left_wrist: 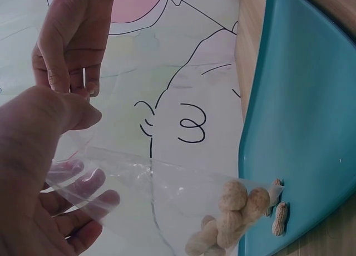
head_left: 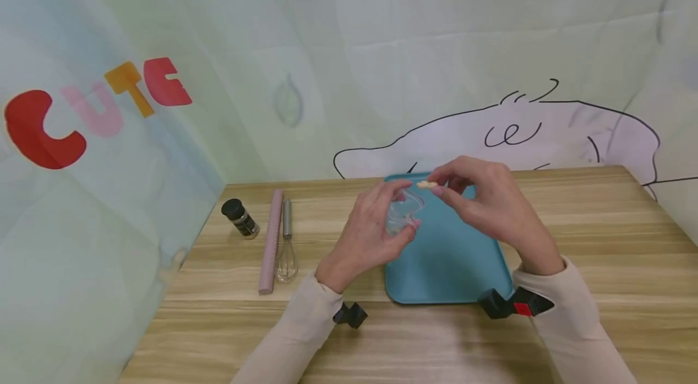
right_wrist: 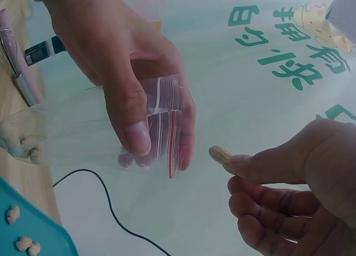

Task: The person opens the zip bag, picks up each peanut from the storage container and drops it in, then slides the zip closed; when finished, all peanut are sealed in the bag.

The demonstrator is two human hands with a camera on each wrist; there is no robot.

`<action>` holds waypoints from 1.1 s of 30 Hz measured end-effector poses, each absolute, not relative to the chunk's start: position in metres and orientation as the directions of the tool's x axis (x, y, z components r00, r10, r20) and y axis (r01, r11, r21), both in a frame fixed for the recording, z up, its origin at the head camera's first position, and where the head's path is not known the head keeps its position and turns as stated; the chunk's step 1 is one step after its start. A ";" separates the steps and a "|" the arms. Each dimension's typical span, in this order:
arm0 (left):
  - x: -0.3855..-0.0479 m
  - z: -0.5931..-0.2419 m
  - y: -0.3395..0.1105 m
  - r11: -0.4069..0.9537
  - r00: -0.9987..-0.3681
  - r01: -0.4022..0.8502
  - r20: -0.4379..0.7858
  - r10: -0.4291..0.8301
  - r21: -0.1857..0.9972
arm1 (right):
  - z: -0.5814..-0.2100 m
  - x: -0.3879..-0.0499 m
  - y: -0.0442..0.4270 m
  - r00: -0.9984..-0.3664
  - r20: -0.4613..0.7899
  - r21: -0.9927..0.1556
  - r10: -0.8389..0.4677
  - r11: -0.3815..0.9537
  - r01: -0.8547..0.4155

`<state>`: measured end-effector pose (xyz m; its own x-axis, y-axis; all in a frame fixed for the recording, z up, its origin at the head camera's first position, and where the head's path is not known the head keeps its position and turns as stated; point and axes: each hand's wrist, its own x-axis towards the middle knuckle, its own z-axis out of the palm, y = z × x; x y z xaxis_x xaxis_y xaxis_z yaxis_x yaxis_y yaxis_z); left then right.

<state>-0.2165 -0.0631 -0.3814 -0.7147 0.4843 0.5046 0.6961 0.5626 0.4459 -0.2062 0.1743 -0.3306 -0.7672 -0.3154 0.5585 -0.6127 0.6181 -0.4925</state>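
Observation:
My left hand (head_left: 373,226) holds a clear zip bag (head_left: 403,212) near its opening, above a teal tray (head_left: 447,275). Several peanuts in their shells (left_wrist: 231,211) lie bunched at the low end of the bag in the left wrist view. Between thumb and fingers of my right hand (head_left: 485,199) is a single peanut (right_wrist: 223,156), pinched a short way from the bag's red-striped zip edge (right_wrist: 171,144). A few loose peanuts (right_wrist: 13,213) rest on the tray; my hands hide them in the head view.
On the wooden table (head_left: 327,238), left of the tray, lie a pink rolling pin (head_left: 271,244) and a metal whisk (head_left: 286,244). A small black-capped jar (head_left: 240,218) stands farther left. A printed curtain (head_left: 305,69) hangs along the table's back and left sides.

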 end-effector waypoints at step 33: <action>-0.216 -0.382 -0.064 0.558 -0.707 0.704 0.514 0.486 0.439 | -0.332 -0.205 0.169 -0.754 0.557 -0.492 -0.350 0.593 -0.638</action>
